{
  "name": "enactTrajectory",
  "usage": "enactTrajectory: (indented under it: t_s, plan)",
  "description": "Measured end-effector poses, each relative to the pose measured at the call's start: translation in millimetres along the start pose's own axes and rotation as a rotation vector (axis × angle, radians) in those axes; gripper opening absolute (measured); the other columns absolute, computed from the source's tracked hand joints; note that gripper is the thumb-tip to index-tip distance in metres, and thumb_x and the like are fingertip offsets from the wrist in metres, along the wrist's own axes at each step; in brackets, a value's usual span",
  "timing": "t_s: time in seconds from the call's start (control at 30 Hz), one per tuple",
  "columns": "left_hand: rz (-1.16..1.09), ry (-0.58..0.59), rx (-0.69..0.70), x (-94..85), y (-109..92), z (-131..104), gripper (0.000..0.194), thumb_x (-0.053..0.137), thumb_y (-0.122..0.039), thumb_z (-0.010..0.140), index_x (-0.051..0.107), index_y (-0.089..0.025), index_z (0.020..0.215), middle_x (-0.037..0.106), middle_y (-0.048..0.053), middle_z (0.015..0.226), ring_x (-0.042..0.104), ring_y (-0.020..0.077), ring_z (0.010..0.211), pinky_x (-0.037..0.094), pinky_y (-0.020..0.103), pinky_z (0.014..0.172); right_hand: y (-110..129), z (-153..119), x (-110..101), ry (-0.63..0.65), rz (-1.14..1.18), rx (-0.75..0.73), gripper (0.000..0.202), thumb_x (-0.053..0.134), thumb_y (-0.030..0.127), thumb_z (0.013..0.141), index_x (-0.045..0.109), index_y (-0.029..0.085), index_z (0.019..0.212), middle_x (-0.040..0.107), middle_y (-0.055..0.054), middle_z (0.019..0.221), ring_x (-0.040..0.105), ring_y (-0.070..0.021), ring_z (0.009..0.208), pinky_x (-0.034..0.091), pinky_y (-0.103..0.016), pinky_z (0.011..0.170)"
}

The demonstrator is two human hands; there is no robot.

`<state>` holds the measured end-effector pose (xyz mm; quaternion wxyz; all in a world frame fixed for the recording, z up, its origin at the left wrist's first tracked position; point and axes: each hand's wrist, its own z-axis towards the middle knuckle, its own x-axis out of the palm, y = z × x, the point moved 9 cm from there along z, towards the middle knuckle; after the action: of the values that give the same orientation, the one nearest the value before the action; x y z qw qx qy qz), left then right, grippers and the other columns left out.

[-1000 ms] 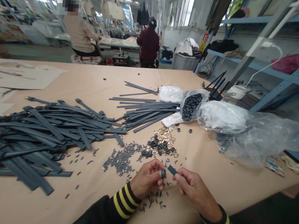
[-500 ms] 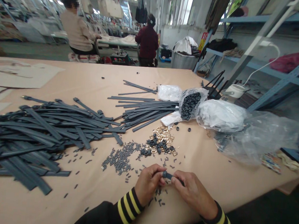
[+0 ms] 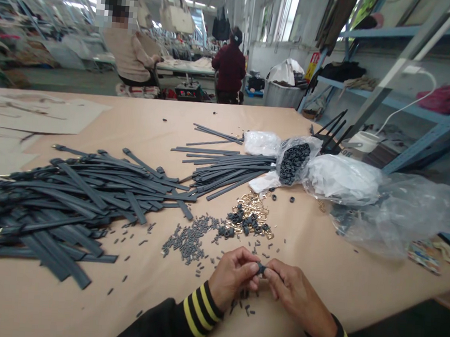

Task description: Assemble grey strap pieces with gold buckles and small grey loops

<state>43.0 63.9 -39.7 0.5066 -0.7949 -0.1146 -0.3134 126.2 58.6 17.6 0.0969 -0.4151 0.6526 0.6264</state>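
Observation:
My left hand (image 3: pixel 232 276) and my right hand (image 3: pixel 296 296) meet low over the tan table (image 3: pixel 142 125), fingertips pinched together on one small dark grey strap piece with a loop (image 3: pixel 261 268). Just beyond my hands lie a scatter of short grey pegs (image 3: pixel 188 238) and a heap of gold buckles (image 3: pixel 250 217) mixed with dark loops. A big pile of grey straps (image 3: pixel 70 198) spreads across the left of the table.
A second bundle of grey straps (image 3: pixel 225 171) lies mid-table beside a plastic bag of dark rings (image 3: pixel 293 161) and other clear bags (image 3: pixel 393 210). Blue metal shelving (image 3: pixel 424 116) stands on the right. Two people sit at far tables with their backs turned.
A second ago my hands were slightly apart, the left with a loop, the right with a strap end. They have come together and the strap end now sits between both sets of fingertips.

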Motion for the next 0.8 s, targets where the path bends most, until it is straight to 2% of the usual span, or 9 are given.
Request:
enactTrajectory:
  t_s: [0.17,0.43,0.53,0.63,0.8]
  plan:
    - [0.040,-0.006,0.065,4.4,-5.3,-0.9,0.031,0.067,-0.029,0.065,0.043,-0.014,0.077,0.060,0.000,0.055,0.056,0.0091,0.045,0.043,0.018,0.044,-5.5,-2.3,0.4,-0.003,-0.057,0.003,0.030,0.029,0.035,0.089,0.043,0.020,0.067,0.046,0.003,0.052,0.047,-0.0115,0.049,0.033,-0.023,0.051]
    - [0.101,0.040,0.114,-0.4,-5.1,2.4,0.026,0.066,-0.030,0.066,0.050,-0.011,0.072,0.058,0.001,0.061,0.049,0.0057,0.047,0.038,0.019,0.046,0.3,2.4,11.2,-0.022,0.057,-0.012,0.032,0.030,0.035,0.089,0.041,0.019,0.064,0.049,0.003,0.051,0.050,-0.0103,0.049,0.037,-0.022,0.053]
    - [0.034,0.029,0.071,-2.9,-2.1,3.4,0.027,0.066,-0.031,0.065,0.049,-0.011,0.074,0.058,0.000,0.059,0.050,0.0059,0.047,0.037,0.018,0.047,-5.2,6.5,14.9,-0.038,0.203,0.038,0.022,0.033,0.034,0.087,0.044,0.018,0.076,0.054,0.004,0.055,0.049,-0.0084,0.042,0.040,-0.020,0.047]
    - [0.002,-0.031,0.008,-6.3,0.4,3.1,0.029,0.065,-0.034,0.065,0.047,-0.013,0.076,0.055,-0.003,0.052,0.048,0.0058,0.043,0.036,0.018,0.045,-5.8,9.7,17.5,-0.005,0.296,0.063,0.016,0.040,0.033,0.085,0.040,0.019,0.092,0.058,0.004,0.060,0.050,-0.0083,0.041,0.041,-0.019,0.043]
    - [0.171,-0.071,0.057,-7.8,-2.6,3.4,0.030,0.063,-0.038,0.066,0.045,-0.014,0.071,0.053,-0.003,0.048,0.047,0.0064,0.040,0.036,0.018,0.042,-2.2,15.6,16.3,-0.008,0.219,0.030,0.018,0.039,0.036,0.084,0.041,0.019,0.079,0.059,0.003,0.059,0.053,-0.0086,0.045,0.041,-0.018,0.045]
